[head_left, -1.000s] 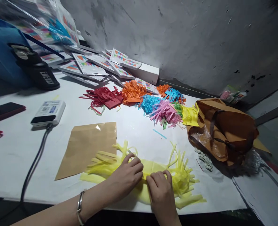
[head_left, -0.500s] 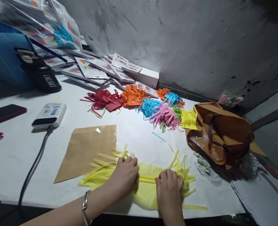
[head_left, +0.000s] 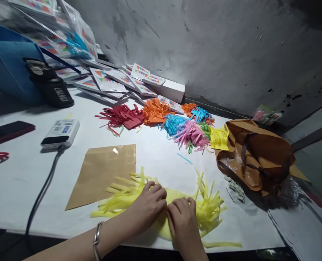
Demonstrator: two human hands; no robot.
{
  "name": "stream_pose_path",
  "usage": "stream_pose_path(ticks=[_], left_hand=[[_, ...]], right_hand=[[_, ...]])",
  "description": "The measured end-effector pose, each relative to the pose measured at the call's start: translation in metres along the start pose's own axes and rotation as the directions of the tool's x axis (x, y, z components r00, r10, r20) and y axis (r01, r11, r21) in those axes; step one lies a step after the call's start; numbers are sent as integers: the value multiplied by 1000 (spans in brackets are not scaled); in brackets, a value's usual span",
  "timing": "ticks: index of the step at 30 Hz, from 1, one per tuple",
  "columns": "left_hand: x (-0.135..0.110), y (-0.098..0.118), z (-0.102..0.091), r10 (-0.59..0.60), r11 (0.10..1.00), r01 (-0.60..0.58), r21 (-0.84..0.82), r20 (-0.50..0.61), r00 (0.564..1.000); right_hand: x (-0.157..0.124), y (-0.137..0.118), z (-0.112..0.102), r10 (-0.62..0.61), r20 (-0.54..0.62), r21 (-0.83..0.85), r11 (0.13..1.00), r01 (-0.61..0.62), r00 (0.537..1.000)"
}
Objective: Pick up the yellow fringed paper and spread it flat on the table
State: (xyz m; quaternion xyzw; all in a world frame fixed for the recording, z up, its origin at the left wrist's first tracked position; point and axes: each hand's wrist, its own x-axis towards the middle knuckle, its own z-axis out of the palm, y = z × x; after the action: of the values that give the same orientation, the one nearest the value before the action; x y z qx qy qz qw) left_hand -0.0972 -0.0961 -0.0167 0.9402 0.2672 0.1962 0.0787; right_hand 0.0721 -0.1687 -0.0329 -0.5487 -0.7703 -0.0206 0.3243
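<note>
Head view: looking down at my white table (head_left: 19, 188) under a scuffed grey wall, everything a bit squashed.
Yellow paper: thin, soft yellow tissue sheet (head_left: 177, 197) lay flat near the front edge, both ends slit into long floppy fringe strips that curled up and splayed out.
Left hand: my left hand (head_left: 147, 204) was palm down on the uncut middle band, fingers curled loosely and pressing the paper, not really pinching anything I could make out.
Right hand: my right hand (head_left: 184, 221) sat just beside it, knuckles nearly touching, fingers bent and pushing down on the same band.
Brown sheet: a flat glossy kraft-coloured sheet (head_left: 103, 172) lay just left, its corner tucked under the yellow fringe.
Finished pile: crinkly fringed bundles (head_left: 161, 117) in red, orange, blue, pink and yellow were heaped further back.
Other stuff: crumpled brown bag (head_left: 259, 152) on the right, white power bank (head_left: 60, 132) with its dark cable on the left.
</note>
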Motion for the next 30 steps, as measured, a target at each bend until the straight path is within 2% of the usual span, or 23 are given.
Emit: stream_pose_path(ticks=[4,10,12,14,16,18,20,22,25,27,30], left_hand=[[-2,-4,3,4,1000,-4,-12,31,1000],[0,-2,-3,-99,994,106,-35,167,981],[4,4,-7,-149,988,154,-3,237,960],[9,9,-10,-206,979,200,50,283,937],[15,13,-11,-255,966,235,103,291,922],[18,13,-10,-272,961,243,136,273,923],[19,11,-7,-223,972,194,130,269,937],[17,7,-1,-84,992,58,112,250,965],[14,2,7,113,978,-138,156,160,981],[15,0,10,143,970,-163,181,118,983],[18,0,8,108,980,-123,155,98,989]], right_hand=[[-7,5,-3,-61,-6,11,998,61,998],[-35,27,-21,-54,16,-7,998,54,998],[-38,26,-20,4,16,-22,1000,-4,1000],[-36,19,-15,112,-22,-38,993,-113,993],[-31,12,-8,237,-94,-63,968,-244,967],[-26,6,-3,323,-162,-90,936,-340,932],[-24,4,-1,353,-202,-106,919,-379,914],[-22,3,-3,309,-182,-96,939,-330,934],[-21,2,-6,170,-102,-49,983,-176,980],[-18,1,-6,103,-64,-43,993,-106,993],[-13,1,-3,27,-26,-107,994,-30,999]])
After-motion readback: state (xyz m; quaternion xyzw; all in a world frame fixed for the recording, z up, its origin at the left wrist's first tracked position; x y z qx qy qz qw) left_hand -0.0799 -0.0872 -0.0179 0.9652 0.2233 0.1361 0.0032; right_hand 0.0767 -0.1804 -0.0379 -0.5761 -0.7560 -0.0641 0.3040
